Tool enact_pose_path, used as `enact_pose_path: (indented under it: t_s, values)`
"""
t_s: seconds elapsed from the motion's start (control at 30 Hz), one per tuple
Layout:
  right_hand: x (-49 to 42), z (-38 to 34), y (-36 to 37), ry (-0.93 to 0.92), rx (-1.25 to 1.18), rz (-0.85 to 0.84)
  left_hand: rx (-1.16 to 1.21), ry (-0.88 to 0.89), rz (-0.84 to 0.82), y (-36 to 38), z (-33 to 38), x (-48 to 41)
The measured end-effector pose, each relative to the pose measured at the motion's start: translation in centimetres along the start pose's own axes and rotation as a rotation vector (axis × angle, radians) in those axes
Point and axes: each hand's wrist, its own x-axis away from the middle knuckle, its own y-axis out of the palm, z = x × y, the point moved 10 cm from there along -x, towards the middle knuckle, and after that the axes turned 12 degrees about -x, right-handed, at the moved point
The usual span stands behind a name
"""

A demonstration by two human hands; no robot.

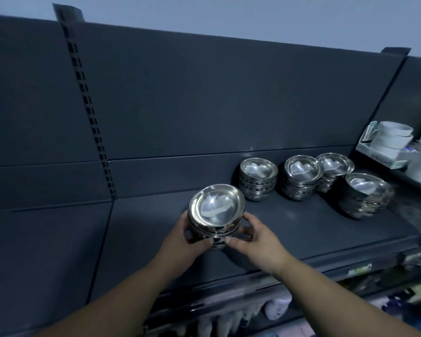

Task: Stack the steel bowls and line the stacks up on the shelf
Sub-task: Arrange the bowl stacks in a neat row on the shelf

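Note:
A short stack of shiny steel bowls (215, 210) sits at the middle of the dark shelf (289, 227), tilted a little toward me. My left hand (182, 237) grips its left side and my right hand (253, 237) grips its right side, thumbs meeting at the front. Further right stand other bowl stacks: one (258, 178) near the back, a second (301, 177) beside it, a third (334, 170) behind that, and a larger one (366, 194) at the far right.
The shelf's dark back panel (204, 93) rises behind, with a slotted upright (88, 105) at the left. White ceramic cups (391, 139) sit on a neighbouring shelf at the right. Packaged goods (277, 307) hang below the shelf's front edge.

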Motion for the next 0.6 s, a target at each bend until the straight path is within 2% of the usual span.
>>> enact_pose_path:
  t_s: [0.27,0.6]
  values:
    - [-1.1,2.8,-3.7,0.051,0.021,-0.025,-0.044,-0.063,0.015,4.0,0.2,-1.1]
    - [-2.6,3.6,-4.1,0.068,-0.069,-0.05,-0.065,-0.078,-0.023,3.9,-1.1,-2.7]
